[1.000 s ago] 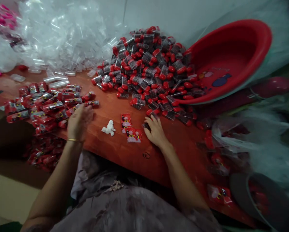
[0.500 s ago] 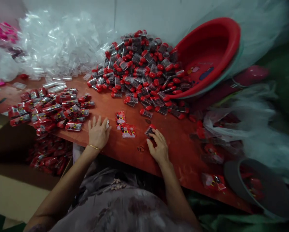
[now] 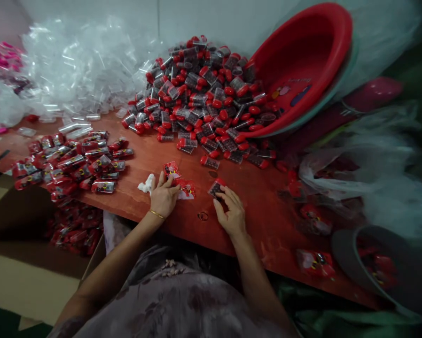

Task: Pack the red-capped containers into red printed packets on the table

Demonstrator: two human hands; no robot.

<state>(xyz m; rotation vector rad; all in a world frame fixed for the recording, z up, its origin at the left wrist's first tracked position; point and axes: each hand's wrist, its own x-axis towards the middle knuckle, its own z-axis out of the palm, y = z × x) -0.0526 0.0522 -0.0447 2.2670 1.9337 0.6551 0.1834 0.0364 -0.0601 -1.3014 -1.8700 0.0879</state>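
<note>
Right hand (image 3: 233,213) in fingertip grip on red-capped container (image 3: 215,188), left hand (image 3: 162,199) spread over red packets (image 3: 189,189)

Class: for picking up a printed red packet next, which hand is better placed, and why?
Probably the left: the left hand reaches over the printed red packets, while the right hand is at a red-capped container, off to their right.

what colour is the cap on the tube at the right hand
The cap of the tube is red, best seen in the head view.
</note>
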